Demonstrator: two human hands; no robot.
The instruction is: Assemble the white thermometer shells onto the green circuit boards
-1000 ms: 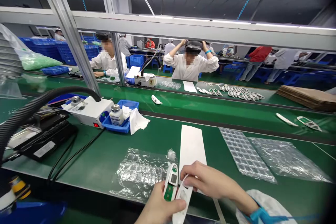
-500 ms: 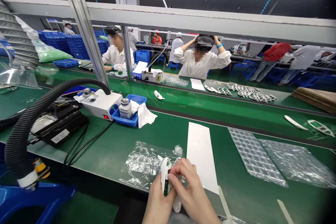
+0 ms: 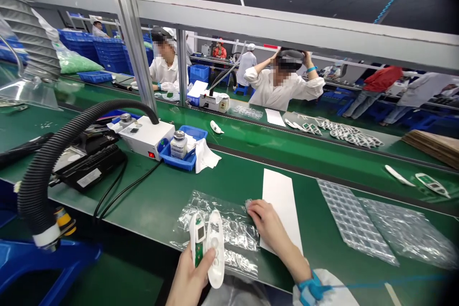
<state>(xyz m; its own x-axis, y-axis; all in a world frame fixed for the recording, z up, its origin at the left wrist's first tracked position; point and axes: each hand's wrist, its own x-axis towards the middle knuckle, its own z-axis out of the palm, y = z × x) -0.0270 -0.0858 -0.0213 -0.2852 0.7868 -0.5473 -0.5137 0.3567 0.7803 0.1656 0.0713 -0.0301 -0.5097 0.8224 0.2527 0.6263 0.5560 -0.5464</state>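
My left hand (image 3: 191, 267) is closed around two white casing halves of a slim handheld device. One casing half (image 3: 196, 236) has a green circuit board and a small grey display in it. Beside it, the other casing half (image 3: 215, 253) shows its hollow inner side, with my thumb against its edge. To the right, my right hand (image 3: 263, 215) pinches a small crumpled piece of clear film (image 3: 248, 203) just above the bench. A clear plastic blister sheet (image 3: 236, 234) lies between and behind my hands.
A white paper strip (image 3: 281, 196) lies behind my right forearm. Further right are more clear blister sheets (image 3: 351, 220). On the left stand a blue tray (image 3: 179, 163) with a bottle, a white box (image 3: 145, 136) and a black hose (image 3: 39, 177). A blue wrist strap (image 3: 310, 289) trails a cord.
My right hand has left the casing and moved to the crumpled film. My left hand has shifted left and now holds both casing halves side by side. The view has turned slightly.
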